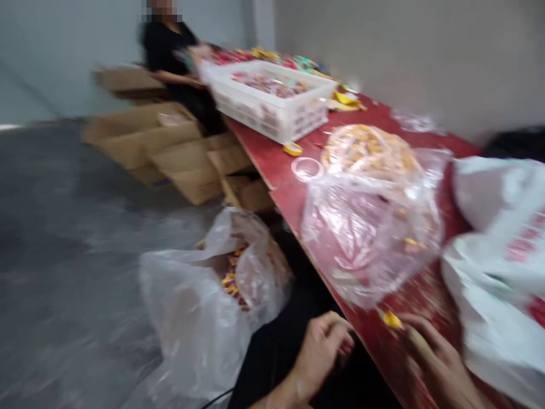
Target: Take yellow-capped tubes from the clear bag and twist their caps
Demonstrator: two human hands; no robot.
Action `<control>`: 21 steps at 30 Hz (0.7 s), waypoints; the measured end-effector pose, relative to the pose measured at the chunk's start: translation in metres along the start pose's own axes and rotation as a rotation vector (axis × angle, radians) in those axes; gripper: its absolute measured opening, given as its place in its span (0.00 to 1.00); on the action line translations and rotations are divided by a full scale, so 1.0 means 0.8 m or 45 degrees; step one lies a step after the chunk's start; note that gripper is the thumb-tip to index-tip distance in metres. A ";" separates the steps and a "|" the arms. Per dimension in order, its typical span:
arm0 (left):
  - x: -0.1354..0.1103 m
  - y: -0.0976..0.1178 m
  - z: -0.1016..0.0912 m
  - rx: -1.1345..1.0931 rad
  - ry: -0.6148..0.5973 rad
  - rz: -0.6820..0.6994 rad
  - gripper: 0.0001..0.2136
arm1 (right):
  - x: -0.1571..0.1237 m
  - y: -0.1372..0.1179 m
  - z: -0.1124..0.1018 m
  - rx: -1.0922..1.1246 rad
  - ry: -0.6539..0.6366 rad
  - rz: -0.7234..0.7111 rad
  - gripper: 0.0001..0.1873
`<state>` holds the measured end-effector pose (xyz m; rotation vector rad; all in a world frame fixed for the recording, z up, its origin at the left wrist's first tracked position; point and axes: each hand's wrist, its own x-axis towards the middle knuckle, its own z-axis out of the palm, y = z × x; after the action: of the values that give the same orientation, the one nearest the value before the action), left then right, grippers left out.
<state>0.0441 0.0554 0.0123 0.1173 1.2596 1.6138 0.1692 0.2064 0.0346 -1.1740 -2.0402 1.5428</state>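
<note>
Yellow piece (pixel 390 320) blurred, right hand (pixel 440 360) cut off

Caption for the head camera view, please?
Right hand beside a yellow piece on a red table, clear plastic bag just ahead.

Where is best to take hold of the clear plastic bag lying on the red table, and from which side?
Gather the clear plastic bag by the loose film at its near edge, coming from your side, past your right hand. It lies slumped on the red table, shows no handle, and the yellow-wrapped pieces seem heaped at its far end, so the near film should bunch easily.
</note>
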 end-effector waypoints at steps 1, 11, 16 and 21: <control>0.005 0.001 -0.001 0.059 -0.003 0.041 0.14 | -0.010 0.002 -0.005 0.108 0.015 0.087 0.20; -0.004 0.011 0.014 0.197 -0.158 0.216 0.18 | -0.026 -0.021 0.024 0.113 -0.176 -0.422 0.07; 0.000 0.004 0.022 0.131 -0.153 0.272 0.13 | -0.040 -0.011 0.020 -0.147 -0.151 -0.634 0.13; 0.000 0.002 0.024 0.158 -0.203 0.345 0.11 | -0.041 -0.007 0.013 -0.172 -0.126 -0.594 0.11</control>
<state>0.0549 0.0685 0.0219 0.5036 1.2591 1.7154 0.1801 0.1743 0.0426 -0.6032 -2.3021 1.2696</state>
